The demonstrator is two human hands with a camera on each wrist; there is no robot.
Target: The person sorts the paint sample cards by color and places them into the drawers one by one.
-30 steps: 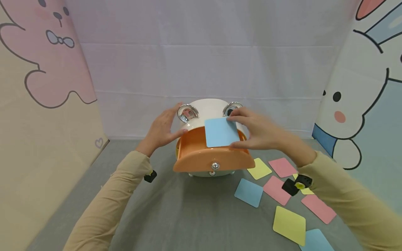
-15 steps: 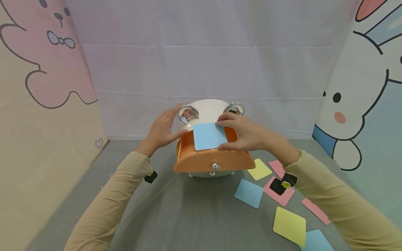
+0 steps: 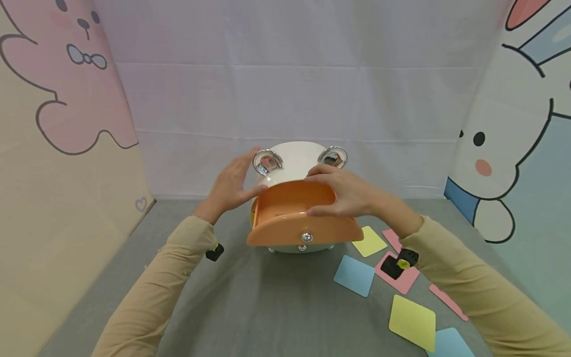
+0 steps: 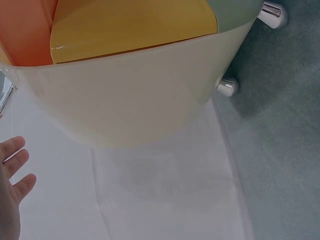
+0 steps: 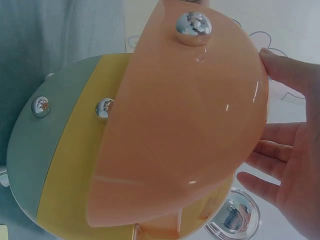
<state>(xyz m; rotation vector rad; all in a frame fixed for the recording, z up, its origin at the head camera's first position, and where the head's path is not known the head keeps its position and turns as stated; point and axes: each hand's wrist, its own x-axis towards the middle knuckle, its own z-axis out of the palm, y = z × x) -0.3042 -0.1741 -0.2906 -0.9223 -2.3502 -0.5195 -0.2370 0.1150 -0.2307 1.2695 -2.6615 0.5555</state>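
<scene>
A white, alarm-clock-shaped drawer box stands at mid-table; its orange top drawer (image 3: 305,228) is pulled out. The yellow drawer (image 5: 75,165) and green drawer (image 5: 50,127) below sit closed in the right wrist view. My left hand (image 3: 232,184) lies spread at the box's left, thumb by its upper edge; the left wrist view shows some fingers (image 4: 17,162) apart from the white shell (image 4: 125,100). Over the drawer's right part hovers my right hand (image 3: 343,191), fingers and thumb spread apart, thumb at the drawer front's top edge. No card shows between them; part of the drawer's inside is hidden.
Several square cards lie right of the box: blue (image 3: 354,275), yellow (image 3: 412,322) and pink (image 3: 403,280) ones, some partly under my right sleeve (image 3: 473,277). Two chrome bells (image 3: 332,156) top the box. A pale cloth wall (image 3: 290,99) stands behind it.
My right hand moved left over the orange drawer with a blue card and let it go; the card dropped from sight behind the drawer front. The left hand stayed put.
</scene>
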